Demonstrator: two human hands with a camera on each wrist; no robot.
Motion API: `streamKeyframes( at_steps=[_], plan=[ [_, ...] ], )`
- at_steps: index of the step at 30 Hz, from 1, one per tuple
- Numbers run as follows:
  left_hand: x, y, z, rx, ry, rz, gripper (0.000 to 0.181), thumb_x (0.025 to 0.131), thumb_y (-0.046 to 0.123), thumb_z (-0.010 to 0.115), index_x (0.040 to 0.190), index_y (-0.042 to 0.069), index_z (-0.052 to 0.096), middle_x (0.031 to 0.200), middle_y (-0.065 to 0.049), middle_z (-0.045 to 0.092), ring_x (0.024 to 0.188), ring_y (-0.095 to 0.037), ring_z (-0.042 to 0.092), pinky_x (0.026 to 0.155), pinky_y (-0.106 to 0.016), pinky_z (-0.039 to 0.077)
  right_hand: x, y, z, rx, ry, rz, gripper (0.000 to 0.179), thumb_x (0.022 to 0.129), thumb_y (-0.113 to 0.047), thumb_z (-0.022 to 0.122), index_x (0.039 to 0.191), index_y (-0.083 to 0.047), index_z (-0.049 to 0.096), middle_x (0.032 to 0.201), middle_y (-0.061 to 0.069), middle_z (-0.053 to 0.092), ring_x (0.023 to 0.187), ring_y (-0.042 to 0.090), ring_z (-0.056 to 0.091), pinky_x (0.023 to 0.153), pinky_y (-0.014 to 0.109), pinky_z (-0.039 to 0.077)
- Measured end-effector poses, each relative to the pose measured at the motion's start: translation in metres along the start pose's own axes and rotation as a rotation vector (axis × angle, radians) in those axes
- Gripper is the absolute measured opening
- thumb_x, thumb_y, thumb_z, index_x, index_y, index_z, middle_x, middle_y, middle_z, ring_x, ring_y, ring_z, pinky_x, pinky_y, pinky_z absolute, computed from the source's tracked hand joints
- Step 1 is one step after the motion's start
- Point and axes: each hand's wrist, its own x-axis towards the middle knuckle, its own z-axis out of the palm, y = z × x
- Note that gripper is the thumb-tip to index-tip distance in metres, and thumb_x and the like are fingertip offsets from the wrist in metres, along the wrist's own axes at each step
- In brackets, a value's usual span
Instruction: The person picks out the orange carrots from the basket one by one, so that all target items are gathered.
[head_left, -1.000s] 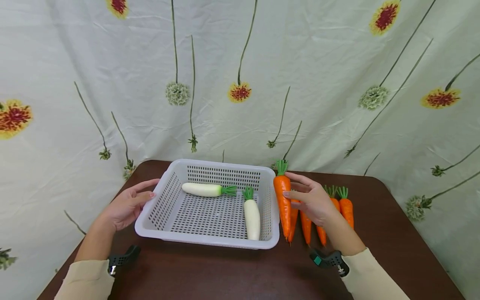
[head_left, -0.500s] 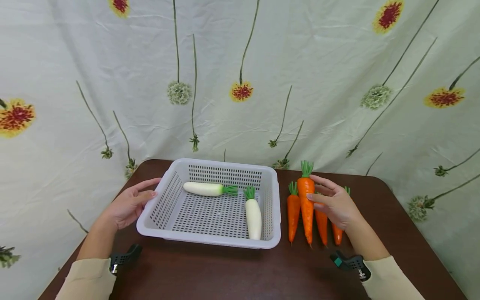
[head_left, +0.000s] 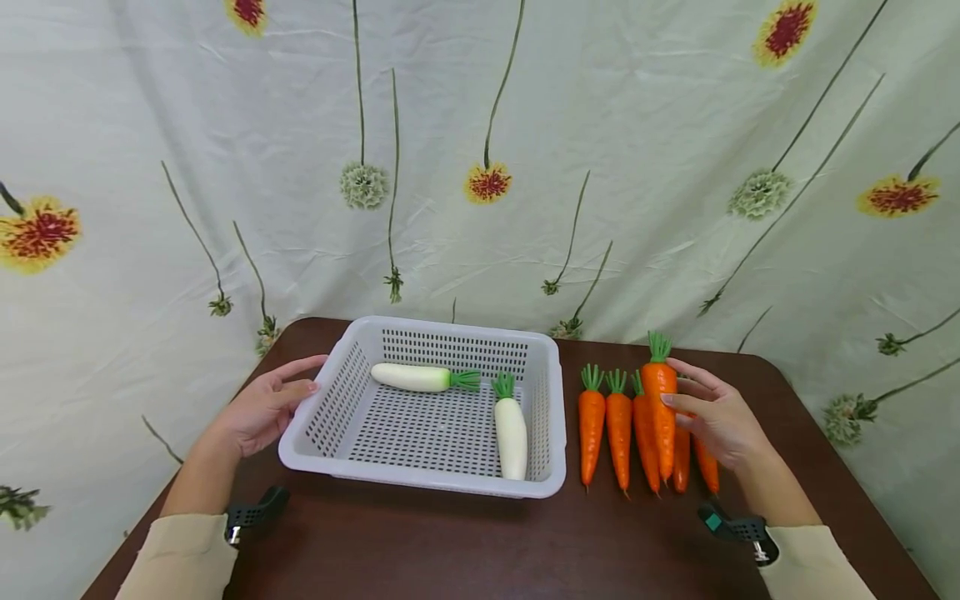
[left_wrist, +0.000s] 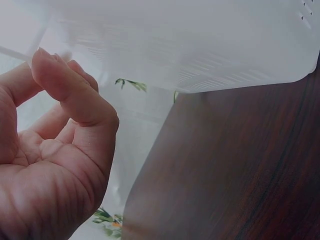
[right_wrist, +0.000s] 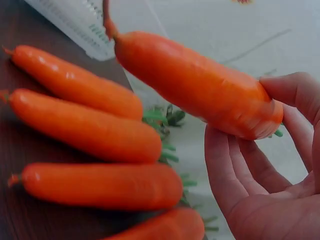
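With my right hand (head_left: 712,417) I hold an orange carrot (head_left: 660,400) near its leafy end, thumb on one side and fingers on the other. It is raised above a row of similar carrots (head_left: 591,429), partly covering them in the head view; the right wrist view shows its root tip (right_wrist: 109,27) pointing away from the palm. My left hand (head_left: 262,412) is at the left rim of a white perforated plastic basket (head_left: 420,479), thumb and fingertips at the edge. Inside the basket lie two white radishes, one crosswise (head_left: 408,377) and one lengthwise (head_left: 511,437).
The dark brown wooden table (head_left: 420,550) carries the basket left of centre and the carrots to its right. Behind the table hangs a pale cloth (head_left: 450,100) printed with flowers. Each wrist wears a black strap (head_left: 738,529).
My right hand has carried the carrot rightward, away from the basket's right side and across the row of carrots. The left hand stays at the basket rim. The head view shifts slightly.
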Motion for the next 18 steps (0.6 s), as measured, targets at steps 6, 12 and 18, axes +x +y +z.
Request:
streamKeyframes(
  at_steps=[6,12,18],
  plan=[
    [0.000,0.000,0.001,-0.012,-0.002,-0.001,0.056,0.107,0.014,0.053,0.158,0.014,0.030,0.121,0.003,0.075,0.105,-0.025,0.075,0.086,-0.053,0.062,-0.004,0.010,-0.025,0.034,-0.003,-0.046,0.054,0.099,-0.001,0.063,0.148,-0.021,0.055,0.120,-0.012,0.067,0.102,0.010,0.070,0.085,0.027,0.061],
    [0.000,-0.001,0.000,-0.005,0.003,0.003,0.057,0.107,0.014,0.054,0.159,0.015,0.030,0.121,0.004,0.075,0.106,-0.025,0.075,0.086,-0.053,0.062,-0.008,0.018,-0.049,0.030,-0.011,-0.065,0.053,0.100,0.000,0.061,0.149,-0.020,0.055,0.119,-0.014,0.069,0.103,0.007,0.071,0.085,0.026,0.061],
    [0.002,-0.002,-0.001,0.008,0.001,0.007,0.056,0.107,0.014,0.053,0.159,0.015,0.031,0.122,0.005,0.075,0.106,-0.024,0.075,0.086,-0.053,0.062,-0.009,0.024,-0.072,0.017,-0.002,-0.053,0.053,0.101,0.000,0.059,0.150,-0.020,0.054,0.120,-0.016,0.070,0.104,0.005,0.070,0.084,0.025,0.062]
  ],
)
